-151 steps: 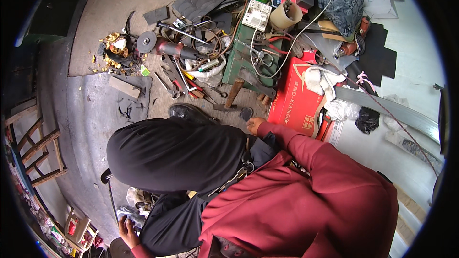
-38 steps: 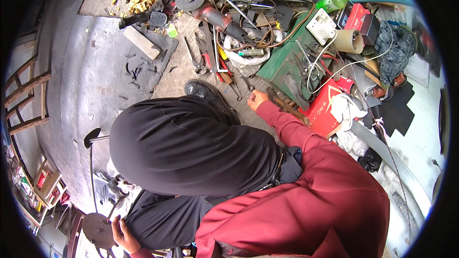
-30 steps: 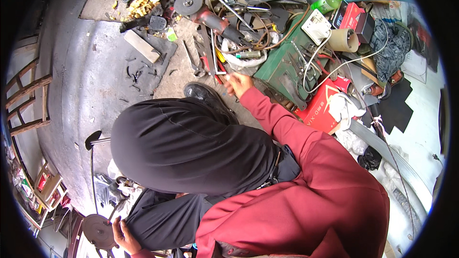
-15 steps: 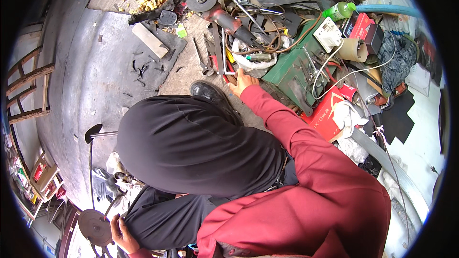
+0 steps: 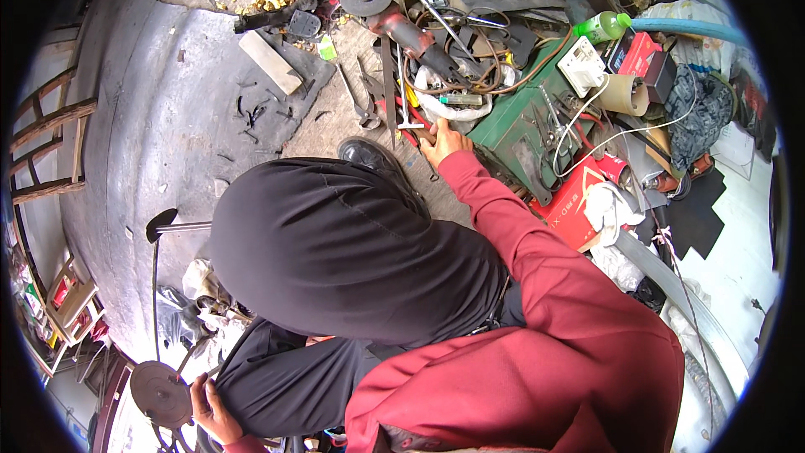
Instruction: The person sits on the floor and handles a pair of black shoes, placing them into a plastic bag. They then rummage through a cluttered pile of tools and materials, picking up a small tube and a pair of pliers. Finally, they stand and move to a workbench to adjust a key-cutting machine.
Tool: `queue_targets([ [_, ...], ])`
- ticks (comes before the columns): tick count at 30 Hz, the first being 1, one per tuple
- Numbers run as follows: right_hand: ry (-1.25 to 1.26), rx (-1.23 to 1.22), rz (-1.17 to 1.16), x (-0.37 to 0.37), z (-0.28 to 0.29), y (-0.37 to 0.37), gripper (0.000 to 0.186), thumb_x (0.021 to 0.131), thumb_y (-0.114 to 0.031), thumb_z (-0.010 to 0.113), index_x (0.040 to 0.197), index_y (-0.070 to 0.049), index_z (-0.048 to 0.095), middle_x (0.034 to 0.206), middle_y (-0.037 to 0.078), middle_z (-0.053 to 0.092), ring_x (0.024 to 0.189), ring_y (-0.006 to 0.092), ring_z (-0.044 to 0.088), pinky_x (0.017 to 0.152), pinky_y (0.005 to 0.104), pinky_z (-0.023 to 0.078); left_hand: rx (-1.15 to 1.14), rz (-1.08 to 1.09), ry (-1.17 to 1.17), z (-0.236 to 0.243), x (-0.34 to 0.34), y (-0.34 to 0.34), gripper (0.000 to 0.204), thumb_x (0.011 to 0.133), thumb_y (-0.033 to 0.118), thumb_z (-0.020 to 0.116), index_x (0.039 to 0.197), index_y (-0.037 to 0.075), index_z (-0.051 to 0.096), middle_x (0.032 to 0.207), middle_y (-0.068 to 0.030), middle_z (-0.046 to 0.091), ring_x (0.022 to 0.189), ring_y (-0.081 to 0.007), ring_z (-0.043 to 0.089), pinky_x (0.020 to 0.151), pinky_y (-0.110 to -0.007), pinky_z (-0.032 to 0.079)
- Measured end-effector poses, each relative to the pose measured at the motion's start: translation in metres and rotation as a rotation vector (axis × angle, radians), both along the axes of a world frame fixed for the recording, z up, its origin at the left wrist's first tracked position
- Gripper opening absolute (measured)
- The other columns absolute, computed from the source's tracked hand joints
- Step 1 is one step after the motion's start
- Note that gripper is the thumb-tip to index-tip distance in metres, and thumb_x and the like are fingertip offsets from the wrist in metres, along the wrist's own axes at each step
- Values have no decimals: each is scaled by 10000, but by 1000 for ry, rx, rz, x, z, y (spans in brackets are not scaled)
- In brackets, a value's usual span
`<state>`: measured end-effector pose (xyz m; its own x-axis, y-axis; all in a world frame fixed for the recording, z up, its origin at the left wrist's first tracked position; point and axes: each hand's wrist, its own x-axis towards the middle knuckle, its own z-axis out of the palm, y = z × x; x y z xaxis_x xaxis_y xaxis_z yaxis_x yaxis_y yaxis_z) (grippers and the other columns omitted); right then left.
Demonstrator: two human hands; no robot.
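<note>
My right hand (image 5: 447, 146) reaches down among tools on the floor, its fingers curled over something brownish that is mostly hidden. Just left of it are a T-handled metal rod (image 5: 404, 84), a long flat dark file-like bar (image 5: 389, 88) and pliers-like tongs (image 5: 359, 107). A green metal toolbox (image 5: 524, 130) stands to its right. At the lower left my left hand (image 5: 216, 413) has bent fingers at the rim of a dark round disc (image 5: 161, 394) on a thin metal frame. What those fingers grip, if anything, cannot be made out.
An angle grinder (image 5: 411, 38) with its disc lies ahead, among cables. A grey whetstone-like block (image 5: 270, 63) lies on a dark mat with black scraps. My shoe (image 5: 369, 159) is near my right hand. Right are a green bottle (image 5: 604, 27), white socket strip (image 5: 581, 65) and red box (image 5: 570, 205).
The view has shifted slightly, moving the floor things right and down. My right hand's fingers look more curled among the tools. My left hand stays beside the disc.
</note>
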<state>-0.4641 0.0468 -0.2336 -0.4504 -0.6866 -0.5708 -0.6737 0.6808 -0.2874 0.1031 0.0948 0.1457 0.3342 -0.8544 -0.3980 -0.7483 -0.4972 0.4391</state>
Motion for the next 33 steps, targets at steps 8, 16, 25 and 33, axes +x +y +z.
queue_targets([
  [8, -6, 18, 113, 5, -5, 10, 441, 884, -402, 688, 1196, -131, 535, 883, 156, 742, 884, 408, 700, 836, 509, 498, -24, -7, 27, -1, -1, -1, 291, 1033, 170, 589, 1226, -43, 634, 1147, -88, 671, 980, -151, 632, 909, -295, 484],
  [16, -89, -94, -124, 13, 12, -27, 422, 866, -448, 694, 1124, -120, 633, 919, 137, 747, 922, 374, 703, 862, 479, 504, -25, 13, 26, 2, -10, -4, 296, 1029, 180, 599, 1220, -43, 634, 1147, -88, 668, 986, -142, 620, 916, -291, 476],
  [25, -73, 127, 62, 11, 10, -73, 395, 847, -413, 708, 1079, -93, 710, 1050, 168, 739, 1031, 352, 693, 940, 443, 514, -44, 17, 19, 2, -13, -4, 293, 1027, 178, 604, 1218, -43, 634, 1141, -86, 669, 981, -136, 615, 913, -285, 474],
  [33, 3, 116, 90, 15, 0, -79, 475, 842, -461, 702, 1086, -54, 700, 1060, 197, 731, 1022, 366, 695, 912, 451, 524, -45, 23, 28, 3, -14, -4, 275, 1028, 163, 597, 1208, -41, 632, 1123, -78, 665, 974, -133, 613, 909, -285, 476],
])
